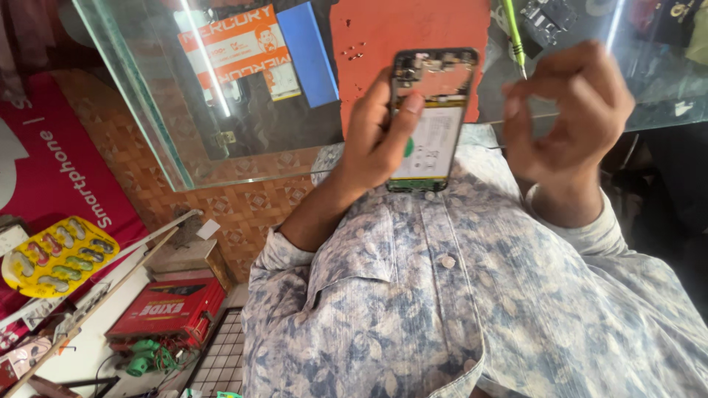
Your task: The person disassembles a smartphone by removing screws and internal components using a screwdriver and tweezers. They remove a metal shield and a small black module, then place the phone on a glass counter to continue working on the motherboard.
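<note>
My left hand [380, 136] grips an opened smartphone [431, 118] with its back cover off, so the white battery and the circuit board at the top show. The thumb lies across the phone's left edge. My right hand [564, 121] is just right of the phone, fingers pinched together near the tip of a green-handled screwdriver [514, 33]. Whether the fingers grip the tool I cannot tell. Both hands hover above the edge of a glass counter [147, 110], over my patterned blue shirt [442, 295].
An orange work mat [376, 37] and a blue card [306, 51] lie on the glass counter. Down left are a red box [169, 306], a yellow blister display card [59, 254], a wire grid [221, 354] and a pink banner [51, 162].
</note>
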